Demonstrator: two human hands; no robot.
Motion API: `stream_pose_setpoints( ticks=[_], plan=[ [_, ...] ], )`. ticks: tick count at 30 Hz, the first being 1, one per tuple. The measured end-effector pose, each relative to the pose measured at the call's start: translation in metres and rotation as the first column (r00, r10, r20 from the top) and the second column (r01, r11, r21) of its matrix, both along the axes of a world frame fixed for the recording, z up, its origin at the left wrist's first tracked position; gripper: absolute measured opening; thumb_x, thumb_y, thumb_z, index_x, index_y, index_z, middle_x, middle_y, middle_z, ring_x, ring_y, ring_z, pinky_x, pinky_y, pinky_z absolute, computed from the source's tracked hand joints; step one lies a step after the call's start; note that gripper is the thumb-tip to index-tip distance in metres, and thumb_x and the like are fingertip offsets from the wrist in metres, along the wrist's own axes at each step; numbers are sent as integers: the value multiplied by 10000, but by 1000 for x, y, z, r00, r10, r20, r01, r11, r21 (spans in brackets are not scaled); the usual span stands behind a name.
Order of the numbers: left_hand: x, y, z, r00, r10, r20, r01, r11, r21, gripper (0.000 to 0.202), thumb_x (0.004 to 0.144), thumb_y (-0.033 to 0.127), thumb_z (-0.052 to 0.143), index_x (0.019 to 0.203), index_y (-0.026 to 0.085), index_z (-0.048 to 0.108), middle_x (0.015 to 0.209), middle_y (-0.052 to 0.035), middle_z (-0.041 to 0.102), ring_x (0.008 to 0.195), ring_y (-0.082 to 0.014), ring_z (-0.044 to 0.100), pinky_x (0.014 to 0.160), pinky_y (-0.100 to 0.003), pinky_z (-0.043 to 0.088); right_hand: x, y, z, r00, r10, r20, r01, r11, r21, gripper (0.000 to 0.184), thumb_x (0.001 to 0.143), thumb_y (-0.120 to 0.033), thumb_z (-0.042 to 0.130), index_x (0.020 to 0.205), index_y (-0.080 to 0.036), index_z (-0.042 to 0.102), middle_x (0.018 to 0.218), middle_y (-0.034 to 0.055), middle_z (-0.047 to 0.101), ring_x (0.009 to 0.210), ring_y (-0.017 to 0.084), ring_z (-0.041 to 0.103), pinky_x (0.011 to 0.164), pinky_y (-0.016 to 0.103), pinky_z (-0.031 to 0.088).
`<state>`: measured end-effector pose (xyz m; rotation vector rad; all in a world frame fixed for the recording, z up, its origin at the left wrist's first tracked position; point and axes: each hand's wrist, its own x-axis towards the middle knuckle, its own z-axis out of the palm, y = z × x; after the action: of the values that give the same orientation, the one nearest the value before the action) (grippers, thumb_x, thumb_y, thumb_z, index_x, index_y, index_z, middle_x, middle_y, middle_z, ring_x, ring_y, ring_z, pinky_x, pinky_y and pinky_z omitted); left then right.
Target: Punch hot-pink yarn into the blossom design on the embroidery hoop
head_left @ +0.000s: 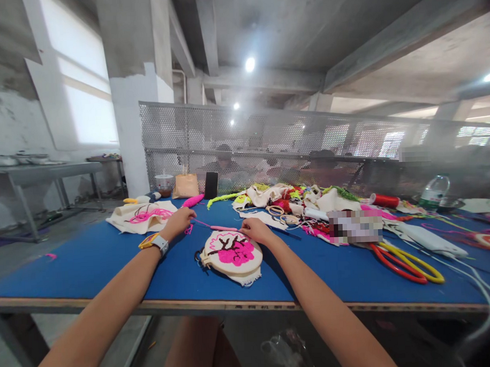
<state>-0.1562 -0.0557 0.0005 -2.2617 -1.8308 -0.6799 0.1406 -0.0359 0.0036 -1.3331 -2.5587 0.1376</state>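
An embroidery hoop [234, 254] with cream cloth lies on the blue table in front of me, bearing a bright pink and dark brown tree design. Just beyond its top edge is a slim pink punch needle [223, 228]; the fingers of my right hand [255, 230] are closed at its right end, close to the hoop's rim. My left hand [183, 223], with a watch on the wrist, pinches pink yarn [201, 223] that runs across to the tool's left end. Some loose yarn hangs below my left fingers.
Cream cloth with pink yarn [149, 214] lies at left. Behind stand a phone [211, 185], a paper bag [186, 186] and a drink cup [163, 184]. A pile of cloth and yarn [294, 200] and red-and-yellow-handled scissors [411, 266] lie at right. A perforated metal screen [243, 135] borders the back.
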Motion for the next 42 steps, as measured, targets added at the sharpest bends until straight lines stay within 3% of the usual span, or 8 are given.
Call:
stream_pose_setpoints(
  ticks=[20,42],
  plan=[
    [-18,-10,7,929,353,109,-358,933,32,258,899,289,558,1119,156,576,1149,-83,600,993,-222,603,840,-433,513,5,-3,7,1000,6,26,-5,999,-47,226,920,-294,557,1096,-154,585,1103,67,604,932,195,610,797,393,522],
    [-22,-23,13,796,558,234,-572,820,-8,267,897,292,560,1125,153,574,1155,-84,597,994,-224,604,835,-432,515,6,-2,8,998,3,64,1,999,-54,227,922,-300,552,1094,-155,587,1101,65,606,927,195,612,795,390,522]
  ],
)
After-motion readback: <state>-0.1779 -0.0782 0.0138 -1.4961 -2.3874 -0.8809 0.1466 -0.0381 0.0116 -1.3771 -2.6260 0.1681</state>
